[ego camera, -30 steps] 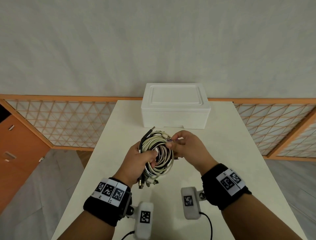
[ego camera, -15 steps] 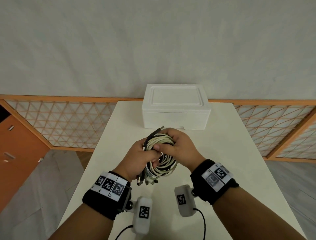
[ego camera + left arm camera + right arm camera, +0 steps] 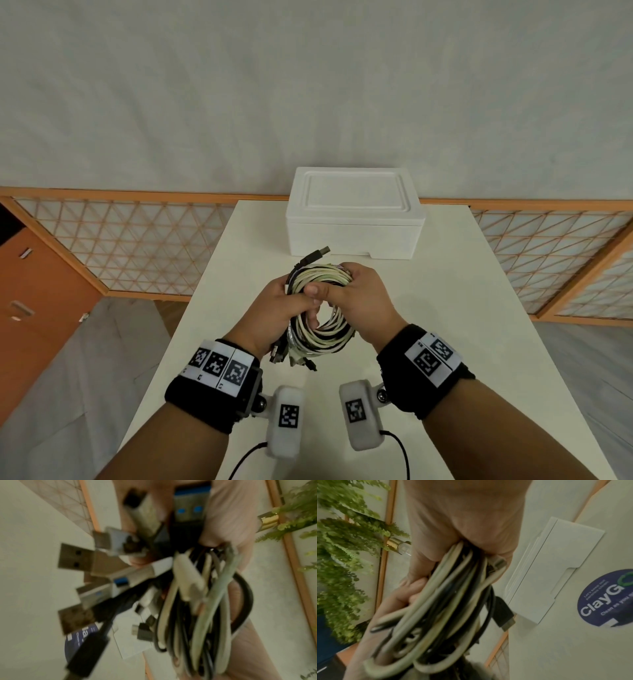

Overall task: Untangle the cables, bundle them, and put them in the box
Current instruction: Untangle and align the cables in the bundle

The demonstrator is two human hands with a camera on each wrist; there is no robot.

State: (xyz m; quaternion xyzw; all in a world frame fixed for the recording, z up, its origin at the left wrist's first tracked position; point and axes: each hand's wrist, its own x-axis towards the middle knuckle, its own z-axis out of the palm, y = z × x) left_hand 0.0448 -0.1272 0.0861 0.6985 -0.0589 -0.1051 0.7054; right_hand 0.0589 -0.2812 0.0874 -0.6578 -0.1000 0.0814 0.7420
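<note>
A coil of white and black cables hangs above the table's middle, held by both hands. My left hand grips its left side, and several USB plugs stick out below the fist. My right hand wraps its fingers round the coil's top right, with the thumb laid across the strands. In the right wrist view the cable strands run through the fist. One black plug points up toward the box. The white foam box stands at the table's far end with its lid on.
The white table is narrow, with edges close on both sides. A wooden lattice screen runs behind it, and an orange cabinet stands at the left. A round blue sticker lies on the tabletop. Green plants hang on a wall.
My right hand has gone from pinching a strand at the coil's right edge to closing round its top. Both hands and the coil have moved slightly toward the box.
</note>
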